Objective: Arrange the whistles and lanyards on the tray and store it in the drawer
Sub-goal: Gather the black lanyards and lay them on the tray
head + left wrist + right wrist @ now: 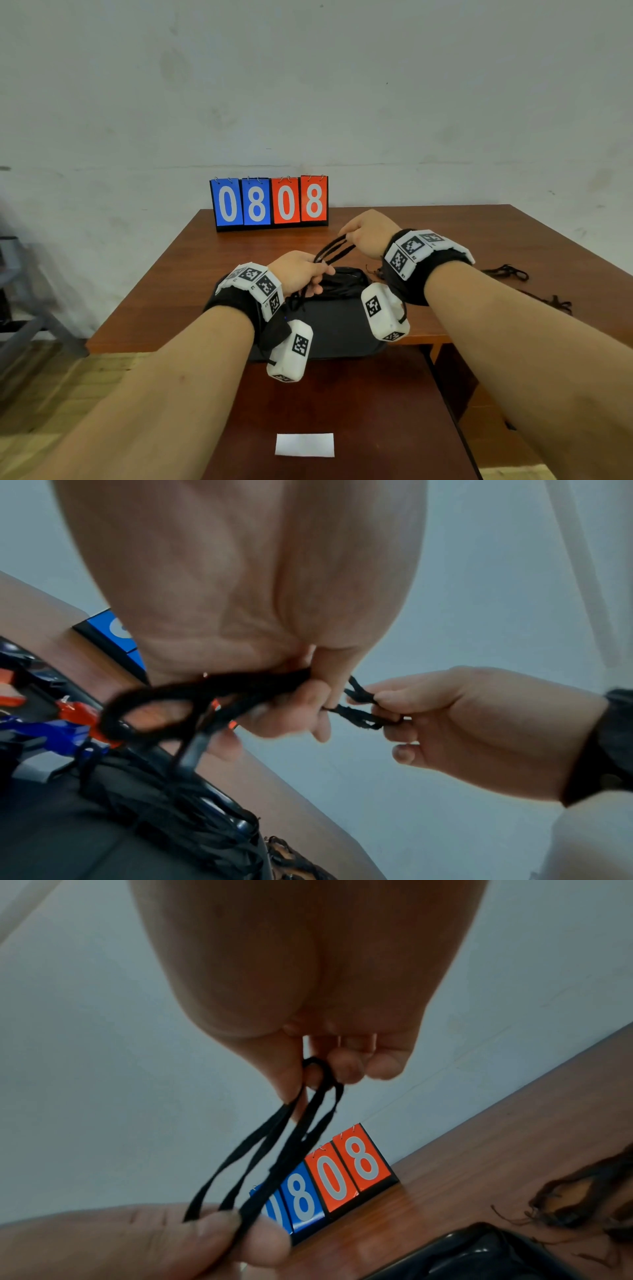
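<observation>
Both the left hand [301,272] and right hand [368,233] pinched one black lanyard [334,248] taut above the tray [342,329]; a slipped loop might tangle.

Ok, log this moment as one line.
left hand: grips lanyard | right hand: pinches its loops | tray: on table | stage: folding lanyard

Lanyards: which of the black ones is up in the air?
The black lanyard stretched between the left hand and right hand. The other lanyards lie loose on the table.
</observation>
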Tool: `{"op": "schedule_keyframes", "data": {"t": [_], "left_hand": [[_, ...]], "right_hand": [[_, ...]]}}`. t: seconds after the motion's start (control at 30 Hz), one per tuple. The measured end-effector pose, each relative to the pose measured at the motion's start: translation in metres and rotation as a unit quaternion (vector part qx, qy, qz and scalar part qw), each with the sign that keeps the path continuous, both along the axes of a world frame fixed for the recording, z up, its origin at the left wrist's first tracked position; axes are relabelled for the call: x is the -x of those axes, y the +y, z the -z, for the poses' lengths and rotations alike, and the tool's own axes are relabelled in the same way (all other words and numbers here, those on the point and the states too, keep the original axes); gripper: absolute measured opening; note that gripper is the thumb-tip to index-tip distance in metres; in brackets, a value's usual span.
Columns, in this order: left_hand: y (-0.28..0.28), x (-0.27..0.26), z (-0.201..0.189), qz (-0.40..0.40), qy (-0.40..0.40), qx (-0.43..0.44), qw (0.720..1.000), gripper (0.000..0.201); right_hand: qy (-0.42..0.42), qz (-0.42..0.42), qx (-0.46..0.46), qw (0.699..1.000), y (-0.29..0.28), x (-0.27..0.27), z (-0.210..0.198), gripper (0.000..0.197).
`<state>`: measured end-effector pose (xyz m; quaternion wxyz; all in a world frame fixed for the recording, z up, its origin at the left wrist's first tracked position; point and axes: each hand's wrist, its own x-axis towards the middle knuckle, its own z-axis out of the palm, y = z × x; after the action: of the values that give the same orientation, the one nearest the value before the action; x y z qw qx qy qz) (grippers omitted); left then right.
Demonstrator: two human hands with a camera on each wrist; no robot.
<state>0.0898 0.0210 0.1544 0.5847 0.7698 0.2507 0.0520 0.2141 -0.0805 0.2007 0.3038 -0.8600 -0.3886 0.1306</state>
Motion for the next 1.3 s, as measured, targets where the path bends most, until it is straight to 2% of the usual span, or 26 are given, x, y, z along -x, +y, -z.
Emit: {"op": "schedule_keyframes", "data": {"t": [0.2, 0.4, 0.57, 0.73, 0.87, 0.93, 1.2, 1.3], "left_hand": [[0.007, -0.001, 0.003, -0.046, 0.04, -0.038, 0.997, 0.024], [0.014, -0.011, 0.011, -0.093, 0.103, -0.001, 0.99, 0.031], [0.027, -0.015, 0.027, -0.049, 0.094, -0.105, 0.989, 0.039], [0.036, -0.019, 0.041, -0.054, 0.092, -0.185, 0.977, 0.027], [0.041, -0.027, 0.051, -0.064, 0.114, -0.224, 0.966, 0.011], [0.041, -0.035, 0.053, -0.049, 0.138, -0.233, 0.961, 0.011], [0.041, -0.06, 0.067, 0.041, 0.283, -0.31, 0.907, 0.024], [0.042, -0.064, 0.071, 0.059, 0.31, -0.339, 0.886, 0.024]], "right_hand": [[0.013, 0.015, 0.039, 0.999, -0.003, -0.006, 0.013, 0.034], [0.019, 0.024, 0.069, 0.997, -0.003, -0.017, 0.035, 0.036], [0.044, 0.036, 0.073, 0.996, -0.004, -0.032, 0.052, 0.036], [0.08, 0.026, 0.1, 0.991, -0.003, -0.045, 0.072, 0.032], [0.096, 0.034, 0.125, 0.987, -0.003, -0.054, 0.089, 0.031], [0.098, 0.042, 0.128, 0.986, -0.004, -0.059, 0.096, 0.031], [0.107, 0.043, 0.148, 0.982, -0.002, -0.072, 0.11, 0.031], [0.087, 0.01, 0.177, 0.98, 0.003, -0.072, 0.109, 0.025]]}}
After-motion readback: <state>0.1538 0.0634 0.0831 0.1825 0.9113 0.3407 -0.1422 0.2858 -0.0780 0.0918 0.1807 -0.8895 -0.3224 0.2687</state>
